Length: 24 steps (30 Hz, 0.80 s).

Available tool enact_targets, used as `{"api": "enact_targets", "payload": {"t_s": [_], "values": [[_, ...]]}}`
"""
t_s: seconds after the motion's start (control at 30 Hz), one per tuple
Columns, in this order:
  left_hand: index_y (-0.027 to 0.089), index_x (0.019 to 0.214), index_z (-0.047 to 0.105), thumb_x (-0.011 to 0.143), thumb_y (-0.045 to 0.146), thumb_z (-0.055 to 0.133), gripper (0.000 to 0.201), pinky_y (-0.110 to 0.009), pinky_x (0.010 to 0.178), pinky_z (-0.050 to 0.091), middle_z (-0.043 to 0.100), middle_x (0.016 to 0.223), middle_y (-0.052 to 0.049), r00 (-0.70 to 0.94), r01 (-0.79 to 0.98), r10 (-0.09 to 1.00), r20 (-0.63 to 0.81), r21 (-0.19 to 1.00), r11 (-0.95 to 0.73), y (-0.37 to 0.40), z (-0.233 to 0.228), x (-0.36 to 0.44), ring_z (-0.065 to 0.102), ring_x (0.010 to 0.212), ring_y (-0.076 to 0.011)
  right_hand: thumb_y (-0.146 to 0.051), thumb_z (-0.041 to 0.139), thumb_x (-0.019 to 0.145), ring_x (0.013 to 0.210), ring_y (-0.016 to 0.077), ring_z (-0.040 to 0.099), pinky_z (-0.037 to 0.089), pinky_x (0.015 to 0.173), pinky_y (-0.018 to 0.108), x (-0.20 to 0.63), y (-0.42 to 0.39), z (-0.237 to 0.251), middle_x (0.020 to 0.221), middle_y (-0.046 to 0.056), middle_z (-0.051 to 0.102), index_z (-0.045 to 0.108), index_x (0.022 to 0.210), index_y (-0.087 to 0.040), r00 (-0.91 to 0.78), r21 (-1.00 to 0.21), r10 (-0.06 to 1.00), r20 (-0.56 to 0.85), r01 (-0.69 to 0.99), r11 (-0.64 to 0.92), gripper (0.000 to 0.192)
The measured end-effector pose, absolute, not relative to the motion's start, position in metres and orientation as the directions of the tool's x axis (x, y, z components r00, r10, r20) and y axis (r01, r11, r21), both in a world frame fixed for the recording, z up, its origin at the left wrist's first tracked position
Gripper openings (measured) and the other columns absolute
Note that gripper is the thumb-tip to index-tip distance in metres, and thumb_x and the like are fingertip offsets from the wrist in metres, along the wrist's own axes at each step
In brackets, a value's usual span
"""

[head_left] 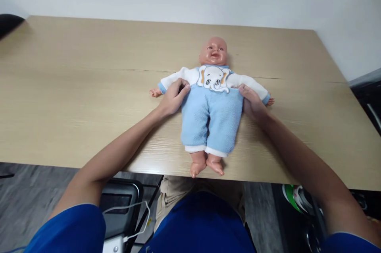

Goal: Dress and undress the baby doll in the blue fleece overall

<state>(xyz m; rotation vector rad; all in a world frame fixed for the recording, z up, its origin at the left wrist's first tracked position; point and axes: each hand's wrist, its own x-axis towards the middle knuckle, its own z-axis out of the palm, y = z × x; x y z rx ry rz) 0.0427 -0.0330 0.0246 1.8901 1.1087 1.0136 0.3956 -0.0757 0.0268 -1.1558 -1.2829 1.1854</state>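
baby doll (pixel 212 102) | blue-white outfit | supine | table's near edge

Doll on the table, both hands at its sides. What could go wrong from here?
1. The doll's feet lie at the table's near edge; a pull toward the person could slide it off.
2. Left hand and right hand seem to grip only the blue outfit, so the fabric may shift while the doll stays.

Both bare arms are stretched forward; the left hand (pixel 174 98) and right hand (pixel 251 102) are curled inward, fingers bent.
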Motion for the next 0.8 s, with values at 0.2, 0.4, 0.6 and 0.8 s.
{"api": "enact_targets", "payload": {"t_s": [0.2, 0.4, 0.6, 0.8], "values": [[0.029, 0.096, 0.056, 0.097, 0.079, 0.080, 0.056, -0.042, 0.085, 0.052, 0.052, 0.093, -0.001, 0.364, 0.160, 0.918, 0.155, 0.961, -0.226, -0.022, 0.024, 0.041, 0.051, 0.087, -0.0242, -0.107, 0.093, 0.079, 0.073, 0.0204, 0.052, 0.057, 0.070, 0.037, 0.394, -0.074, 0.012, 0.082, -0.005, 0.053, 0.056, 0.093, -0.033, 0.054, -0.987, 0.988, 0.148, 0.073, 0.144, 0.084], [0.031, 0.104, 0.057, 0.096, 0.094, 0.080, 0.068, -0.044, 0.088, 0.059, 0.064, 0.102, -0.005, 0.324, 0.163, 0.920, 0.219, 0.945, -0.283, -0.019, 0.024, 0.045, 0.061, 0.093, -0.0256, -0.096, 0.085, 0.098, 0.082, 0.0226, 0.062, 0.055, 0.076, 0.038, 0.390, -0.084, 0.013, 0.091, -0.001, 0.065, 0.066, 0.101, -0.032, 0.075, -0.934, 0.959, 0.274, 0.260, 0.247, 0.067], [0.029, 0.123, 0.065, 0.116, 0.089, 0.060, 0.061, -0.056, 0.115, 0.060, 0.076, 0.132, -0.016, 0.157, 0.493, 0.839, 0.520, 0.696, -0.523, -0.026, 0.025, 0.048, 0.068, 0.118, -0.0335, -0.051, 0.087, 0.103, 0.123, 0.0378, 0.073, 0.062, 0.115, 0.060, 0.417, -0.097, 0.028, 0.136, 0.014, 0.078, 0.074, 0.129, -0.030, 0.068, -0.616, 0.830, 0.554, 0.704, 0.353, 0.036], [0.026, 0.133, 0.069, 0.122, 0.073, 0.058, 0.049, -0.061, 0.130, 0.055, 0.077, 0.143, -0.018, 0.414, 0.442, 0.624, 0.662, 0.453, -0.774, -0.018, 0.056, 0.089, 0.070, 0.141, -0.0389, -0.049, 0.085, 0.095, 0.153, 0.0526, 0.067, 0.054, 0.130, 0.074, 0.462, -0.082, 0.019, 0.166, 0.027, 0.071, 0.066, 0.161, -0.020, -0.119, -0.314, 0.829, 0.546, 0.888, 0.335, 0.075]]}}
